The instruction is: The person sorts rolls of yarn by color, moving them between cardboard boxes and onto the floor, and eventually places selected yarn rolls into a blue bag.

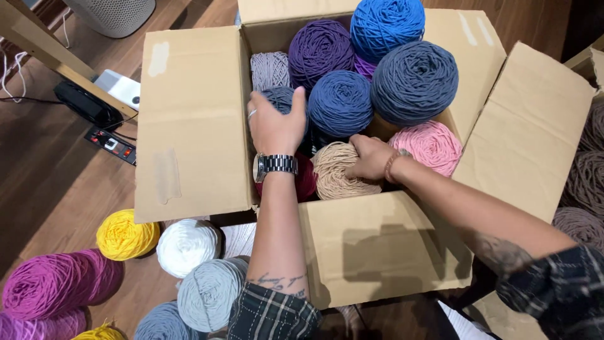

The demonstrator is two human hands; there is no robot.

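Spreading over a slate-blue yarn ball (281, 99), left grip (275, 126); right grip (370, 157) clasps beige yarn (336, 171).

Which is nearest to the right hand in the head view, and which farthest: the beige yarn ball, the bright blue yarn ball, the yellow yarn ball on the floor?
From the right hand:
1. Beige yarn ball, under the fingers, in the box.
2. Bright blue yarn ball, at the box's far end.
3. Yellow yarn ball, on the floor, left.

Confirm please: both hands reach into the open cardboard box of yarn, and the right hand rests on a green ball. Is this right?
Not quite. In the head view the right hand rests on a beige ball, not a green one. The rest holds: both hands, the left hand too, reach into the open cardboard box of yarn.
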